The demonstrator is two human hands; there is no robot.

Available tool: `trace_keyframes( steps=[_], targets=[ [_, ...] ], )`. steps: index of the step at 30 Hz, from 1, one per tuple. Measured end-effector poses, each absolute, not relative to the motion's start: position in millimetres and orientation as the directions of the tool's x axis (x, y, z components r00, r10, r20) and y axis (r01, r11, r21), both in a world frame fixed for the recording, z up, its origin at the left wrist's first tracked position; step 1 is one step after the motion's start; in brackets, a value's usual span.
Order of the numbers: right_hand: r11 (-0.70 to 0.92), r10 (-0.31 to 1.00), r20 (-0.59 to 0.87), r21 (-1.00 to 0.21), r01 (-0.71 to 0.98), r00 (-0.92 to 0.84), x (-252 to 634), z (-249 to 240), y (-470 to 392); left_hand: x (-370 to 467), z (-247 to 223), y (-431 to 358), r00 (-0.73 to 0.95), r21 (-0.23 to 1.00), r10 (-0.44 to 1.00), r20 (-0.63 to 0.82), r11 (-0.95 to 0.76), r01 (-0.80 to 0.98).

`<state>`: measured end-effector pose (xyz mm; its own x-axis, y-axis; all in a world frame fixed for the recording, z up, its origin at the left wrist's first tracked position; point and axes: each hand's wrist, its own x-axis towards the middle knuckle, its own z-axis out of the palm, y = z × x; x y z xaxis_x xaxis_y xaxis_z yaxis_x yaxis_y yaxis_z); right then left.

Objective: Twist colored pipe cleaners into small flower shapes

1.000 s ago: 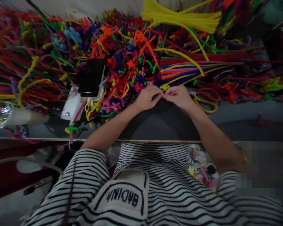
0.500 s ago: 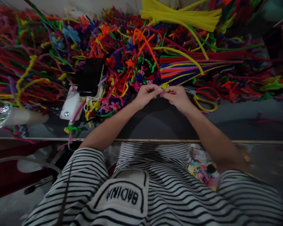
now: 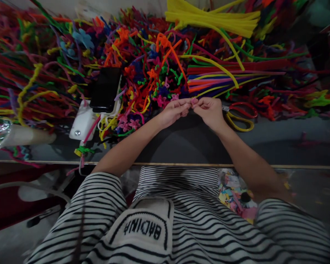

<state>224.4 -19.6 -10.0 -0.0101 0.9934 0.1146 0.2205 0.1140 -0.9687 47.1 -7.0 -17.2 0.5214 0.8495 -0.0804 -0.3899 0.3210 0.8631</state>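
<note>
Surface (image 3: 185, 150) lies nearest, running past the scissors (image 3: 233, 115) on their near side. Well to the left of the scissors, pink flower shapes (image 3: 134, 124) lie in a heap and look finished. Just left of the scissors, the left hand (image 3: 173, 113) and right hand (image 3: 211, 113) meet, the fingers of both clamped on a small pink piece (image 3: 194, 101). That piece seems partway through its shaping; the fingers hide much of it, so how much bending is left I cannot tell. Beyond the scissors and a little to their left, multicoloured stems (image 3: 211, 82) lie straight, apparently unworked. Farthest beyond the scissors, a bundle of yellow stems (image 3: 211, 22) also looks mostly unbent, so plenty of material seems left.
</note>
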Motion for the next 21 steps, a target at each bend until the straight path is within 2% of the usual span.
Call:
trace_keyframes(
  steps=[3, 6, 10, 14, 21],
  targets=[
    [0.159, 0.986, 0.164, -0.925, 0.346, -0.015, 224.4, -6.5, -23.1, 48.4, -19.1, -6.0, 0.511, 0.858, 0.851, -0.121, 0.348, -0.377],
    [0.164, 0.985, 0.169, -0.905, 0.392, -0.022, 224.6, -7.8, -23.4, 50.6, -21.8, -4.9, 0.500, 0.858, 0.857, -0.120, 0.343, -0.382],
    [0.142, 0.989, 0.150, -0.928, 0.345, -0.001, 223.8, -16.2, -19.5, 52.4, -22.8, -2.6, 0.486, 0.850, 0.867, -0.109, 0.334, -0.406],
    [0.169, 0.986, 0.160, -0.954, 0.247, -0.056, 222.5, -22.8, -15.5, 52.6, -22.3, -0.3, 0.453, 0.853, 0.883, -0.121, 0.326, -0.408],
    [0.200, 0.980, 0.179, -0.920, 0.336, -0.090, 224.6, -19.8, -14.4, 50.1, -14.5, -4.6, 0.449, 0.848, 0.877, -0.168, 0.361, -0.388]
  ],
)
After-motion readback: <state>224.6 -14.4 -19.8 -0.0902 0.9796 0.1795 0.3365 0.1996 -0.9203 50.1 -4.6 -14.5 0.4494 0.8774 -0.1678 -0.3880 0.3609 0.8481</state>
